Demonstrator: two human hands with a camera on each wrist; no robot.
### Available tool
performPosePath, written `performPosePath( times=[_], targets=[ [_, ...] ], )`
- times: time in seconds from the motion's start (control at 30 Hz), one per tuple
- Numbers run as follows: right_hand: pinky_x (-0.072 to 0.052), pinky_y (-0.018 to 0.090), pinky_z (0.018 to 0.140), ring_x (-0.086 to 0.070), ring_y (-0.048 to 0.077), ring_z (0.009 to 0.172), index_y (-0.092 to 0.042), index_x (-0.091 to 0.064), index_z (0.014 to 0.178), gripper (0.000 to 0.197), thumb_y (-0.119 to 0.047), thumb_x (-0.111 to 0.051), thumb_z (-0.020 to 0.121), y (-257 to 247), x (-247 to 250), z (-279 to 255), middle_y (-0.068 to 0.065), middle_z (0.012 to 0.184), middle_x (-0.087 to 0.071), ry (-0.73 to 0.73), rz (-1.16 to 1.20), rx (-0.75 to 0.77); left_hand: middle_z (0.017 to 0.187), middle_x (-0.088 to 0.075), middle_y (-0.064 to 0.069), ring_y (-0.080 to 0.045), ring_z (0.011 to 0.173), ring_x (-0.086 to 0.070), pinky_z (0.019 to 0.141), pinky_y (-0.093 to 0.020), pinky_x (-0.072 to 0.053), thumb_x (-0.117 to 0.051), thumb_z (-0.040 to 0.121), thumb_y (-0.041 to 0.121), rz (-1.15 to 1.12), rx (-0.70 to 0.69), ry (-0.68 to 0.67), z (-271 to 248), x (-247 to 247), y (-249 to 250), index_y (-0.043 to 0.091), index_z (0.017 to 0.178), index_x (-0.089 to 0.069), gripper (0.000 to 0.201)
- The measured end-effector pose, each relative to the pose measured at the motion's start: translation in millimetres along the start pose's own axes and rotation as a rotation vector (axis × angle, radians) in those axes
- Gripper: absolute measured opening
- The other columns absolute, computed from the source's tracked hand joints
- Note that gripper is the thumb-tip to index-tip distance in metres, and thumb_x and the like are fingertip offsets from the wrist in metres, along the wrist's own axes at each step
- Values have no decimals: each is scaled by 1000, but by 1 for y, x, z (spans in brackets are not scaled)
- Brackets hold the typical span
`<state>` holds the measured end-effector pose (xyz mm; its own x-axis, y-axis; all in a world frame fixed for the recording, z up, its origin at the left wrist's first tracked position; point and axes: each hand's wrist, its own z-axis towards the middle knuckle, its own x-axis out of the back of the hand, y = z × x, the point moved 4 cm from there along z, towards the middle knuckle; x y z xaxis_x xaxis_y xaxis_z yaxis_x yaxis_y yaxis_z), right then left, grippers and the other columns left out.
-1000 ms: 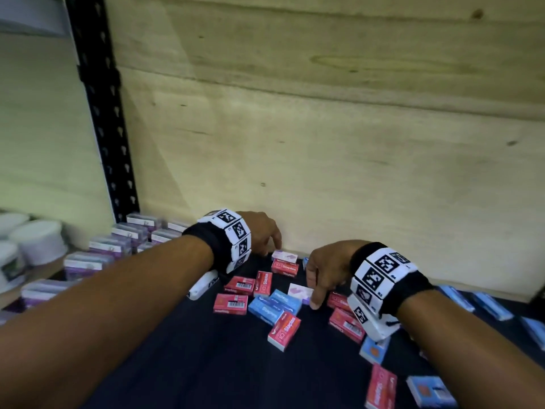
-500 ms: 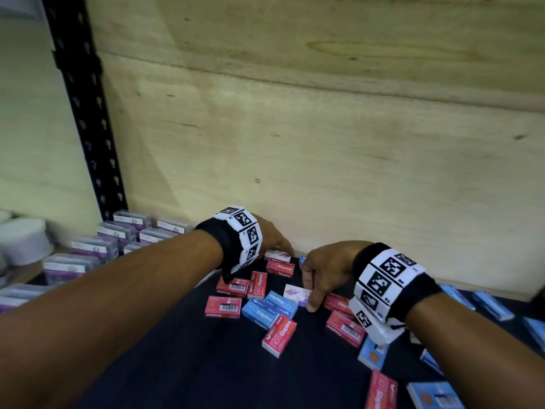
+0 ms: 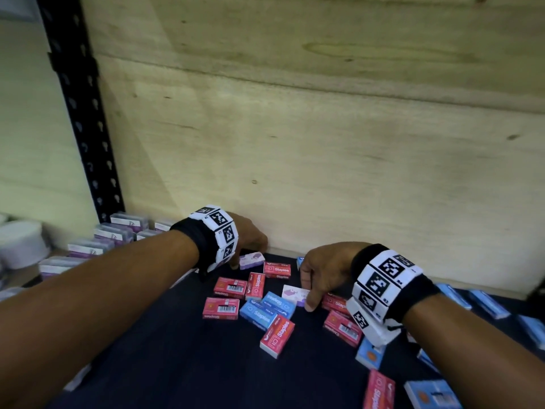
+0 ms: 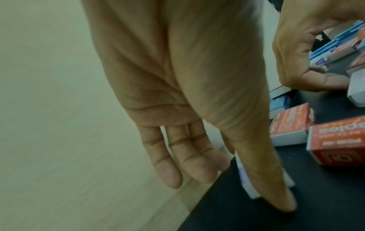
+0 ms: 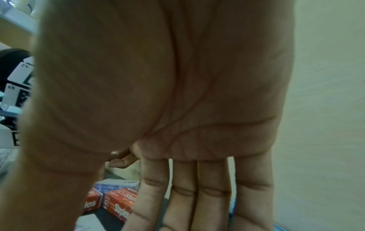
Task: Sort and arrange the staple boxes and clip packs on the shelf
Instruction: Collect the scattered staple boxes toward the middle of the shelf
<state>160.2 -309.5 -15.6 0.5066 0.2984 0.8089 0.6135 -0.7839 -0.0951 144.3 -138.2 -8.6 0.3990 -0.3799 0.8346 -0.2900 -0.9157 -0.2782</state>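
Both hands' grips slack, fingers straight in wrist views: left hand, right hand.

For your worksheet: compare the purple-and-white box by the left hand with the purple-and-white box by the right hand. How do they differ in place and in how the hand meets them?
The left hand's box lies at the back, near the wooden wall; the right hand's box lies further forward, among blue and red staple boxes. The left hand reaches over its box; the right hand sets its thumb at its box's edge. Both lie flat on the dark shelf.

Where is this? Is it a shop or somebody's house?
Probably a stationery shop or stockroom, though I can't be sure. A black metal shelf post stands against plywood backing, and many red staple boxes and blue ones lie loose on the shelf.
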Motion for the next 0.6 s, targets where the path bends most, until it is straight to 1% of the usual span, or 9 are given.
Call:
performPosePath(
  times=[0.1, 0.17, 0.27, 0.3, 0.37, 0.43, 0.5, 0.53, 0.6],
  targets=[
    [-53, 32, 84, -65, 14, 91, -18, -70, 107, 38, -33, -84, 75, 2, 4, -2, -3, 104, -72, 37, -17, 11, 128, -57, -4, -24, 116, -54, 78, -23, -35, -78, 81, 32, 5, -7, 5, 0, 5, 2, 16, 135, -48, 64],
    [-52, 30, 78, -65, 15, 91, -18, -70, 106, 37, -33, -83, 75, 7, 8, -6, -3, 102, -73, 79, -39, 9, 127, -58, -4, -23, 114, -55, 75, -23, -34, -79, 80, 36, -15, 11, 16, -5, 10, 3, 16, 132, -51, 62],
    [-47, 27, 72, -61, 14, 84, -16, -69, 107, 37, -34, -81, 76, 16, 16, -19, -4, 96, -71, 131, -66, -4, 118, -62, 0, -19, 100, -57, 73, -26, -39, -81, 73, 48, -90, 56, 60, -13, 17, 7, 19, 123, -58, 62],
    [-46, 27, 72, -60, 14, 84, -17, -69, 107, 37, -34, -81, 76, 21, 18, -26, -6, 92, -69, 148, -64, -14, 113, -63, 1, -18, 96, -58, 73, -27, -43, -81, 69, 53, -109, 66, 80, -15, 20, 11, 20, 119, -60, 63],
    [-47, 29, 74, -59, 13, 84, -20, -70, 103, 35, -37, -80, 75, 35, 23, -43, -10, 86, -66, 185, -50, -53, 107, -66, -1, -20, 93, -62, 73, -29, -47, -78, 64, 64, -116, 51, 115, -14, 27, 25, 19, 112, -64, 67],
    [-47, 29, 75, -59, 12, 83, -22, -70, 98, 30, -39, -80, 75, 57, 24, -66, -12, 85, -65, 221, -34, -104, 103, -68, -3, -21, 86, -62, 68, -30, -46, -74, 62, 71, -106, 0, 137, -12, 36, 48, 15, 107, -67, 72],
    [-48, 30, 78, -60, 13, 85, -22, -70, 96, 29, -40, -79, 76, 84, 20, -92, -11, 86, -65, 252, -6, -169, 98, -68, -4, -21, 79, -58, 62, -28, -42, -71, 63, 73, -98, -55, 160, -10, 49, 81, 13, 104, -66, 73],
    [-49, 31, 81, -60, 13, 87, -22, -70, 97, 29, -41, -78, 76, 99, 17, -105, -11, 88, -65, 264, 2, -207, 96, -68, -2, -22, 80, -59, 61, -28, -41, -70, 63, 74, -92, -79, 178, -10, 56, 97, 13, 103, -66, 72],
    [-51, 32, 85, -61, 13, 89, -22, -70, 98, 32, -43, -78, 76, 131, 5, -134, -10, 90, -66, 288, 18, -309, 96, -69, -1, -24, 85, -64, 64, -29, -45, -69, 66, 73, -68, -145, 235, -7, 72, 135, 15, 104, -67, 70]
  ],
)
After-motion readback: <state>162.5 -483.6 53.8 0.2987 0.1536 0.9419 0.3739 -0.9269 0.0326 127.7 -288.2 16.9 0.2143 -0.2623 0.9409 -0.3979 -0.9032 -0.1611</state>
